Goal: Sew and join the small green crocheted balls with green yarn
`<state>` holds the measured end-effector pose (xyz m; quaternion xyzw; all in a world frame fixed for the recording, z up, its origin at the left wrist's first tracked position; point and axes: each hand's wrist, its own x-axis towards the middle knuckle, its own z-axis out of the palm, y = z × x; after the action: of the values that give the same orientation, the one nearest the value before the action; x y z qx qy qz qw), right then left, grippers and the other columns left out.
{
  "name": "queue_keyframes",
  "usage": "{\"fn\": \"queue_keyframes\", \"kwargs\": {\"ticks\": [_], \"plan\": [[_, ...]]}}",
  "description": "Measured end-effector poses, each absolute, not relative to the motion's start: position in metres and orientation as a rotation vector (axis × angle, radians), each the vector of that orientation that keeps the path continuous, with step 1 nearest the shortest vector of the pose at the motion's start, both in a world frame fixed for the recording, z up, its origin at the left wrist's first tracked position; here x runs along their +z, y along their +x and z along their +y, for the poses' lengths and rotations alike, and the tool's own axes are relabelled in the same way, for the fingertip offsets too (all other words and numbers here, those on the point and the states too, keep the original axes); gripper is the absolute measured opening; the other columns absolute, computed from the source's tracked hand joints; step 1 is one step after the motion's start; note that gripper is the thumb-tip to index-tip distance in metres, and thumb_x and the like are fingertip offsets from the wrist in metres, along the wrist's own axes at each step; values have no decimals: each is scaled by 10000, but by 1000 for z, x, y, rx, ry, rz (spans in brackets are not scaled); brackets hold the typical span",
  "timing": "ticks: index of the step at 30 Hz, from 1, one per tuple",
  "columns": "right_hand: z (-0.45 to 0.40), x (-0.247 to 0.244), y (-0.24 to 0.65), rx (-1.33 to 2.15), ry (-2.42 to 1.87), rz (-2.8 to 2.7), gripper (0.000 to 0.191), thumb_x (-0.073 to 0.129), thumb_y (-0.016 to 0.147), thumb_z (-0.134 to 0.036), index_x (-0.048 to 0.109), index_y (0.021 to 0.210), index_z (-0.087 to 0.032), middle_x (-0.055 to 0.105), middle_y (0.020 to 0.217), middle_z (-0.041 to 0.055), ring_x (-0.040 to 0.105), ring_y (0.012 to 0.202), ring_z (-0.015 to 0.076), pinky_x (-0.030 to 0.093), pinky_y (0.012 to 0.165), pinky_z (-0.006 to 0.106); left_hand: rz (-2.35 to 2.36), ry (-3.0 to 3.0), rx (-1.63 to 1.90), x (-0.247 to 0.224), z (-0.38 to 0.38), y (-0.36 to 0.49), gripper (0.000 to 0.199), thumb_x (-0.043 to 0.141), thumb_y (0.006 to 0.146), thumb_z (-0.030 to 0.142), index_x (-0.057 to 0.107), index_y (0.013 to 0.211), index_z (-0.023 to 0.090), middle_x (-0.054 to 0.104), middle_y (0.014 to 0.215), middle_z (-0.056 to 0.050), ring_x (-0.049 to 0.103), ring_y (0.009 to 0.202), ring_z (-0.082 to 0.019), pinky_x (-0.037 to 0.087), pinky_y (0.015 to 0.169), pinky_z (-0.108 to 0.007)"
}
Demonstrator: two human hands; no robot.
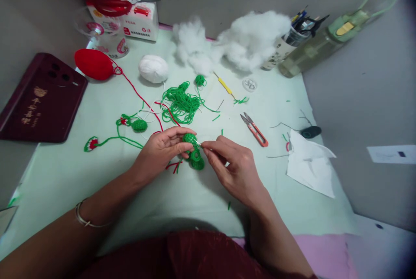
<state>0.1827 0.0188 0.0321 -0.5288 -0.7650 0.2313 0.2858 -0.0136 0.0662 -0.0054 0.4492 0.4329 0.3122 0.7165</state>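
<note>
My left hand [167, 142] is closed around a small green crocheted piece [189, 139], thumb in front and fingers behind. More green crochet, with a ring shape on it, hangs below the thumb. My right hand [232, 162] pinches a thin silvery needle-like tool [198, 143]; its tip meets the right side of the crocheted piece. Just how far it goes in, I cannot tell. Short red yarn ends [175, 165] stick out under my left hand. A tangle of green yarn [182, 103] lies just beyond both hands.
Orange thread snips [255, 129] lie at right, near a white tissue [310, 164]. Beyond are a yellow crochet hook [225, 85], white stuffing [253, 38], a white yarn ball [153, 69] and red yarn [94, 64]. A bottle [320, 47] leans back right; a dark-red phone [42, 97] rests left.
</note>
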Motion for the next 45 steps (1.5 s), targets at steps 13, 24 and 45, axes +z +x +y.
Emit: {"fn": "queue_keyframes", "kwargs": {"ticks": [13,24,45], "plan": [[20,34,190,766,-1462,-2091,194,518,985,-164,710,964,-169,608,741,18,560,670,119,404,634,240,1026,1065,679,-5,66,-16,320,825,715,264,746,1016,190,725,866,-11,664,775,-133,559,752,-247],[27,26,186,1081,-1349,-1785,144,592,965,-179,720,900,-189,691,828,20,620,759,122,465,718,246,885,965,567,-4,65,-18,286,800,772,299,726,1027,192,732,796,0,670,685,-109,530,608,-195],[29,20,180,1149,-1412,-1614,138,645,925,-253,679,822,-169,652,760,4,561,686,111,436,661,241,983,1015,638,8,62,-13,311,810,703,332,720,949,164,710,740,-17,623,618,-134,513,566,-249]]}}
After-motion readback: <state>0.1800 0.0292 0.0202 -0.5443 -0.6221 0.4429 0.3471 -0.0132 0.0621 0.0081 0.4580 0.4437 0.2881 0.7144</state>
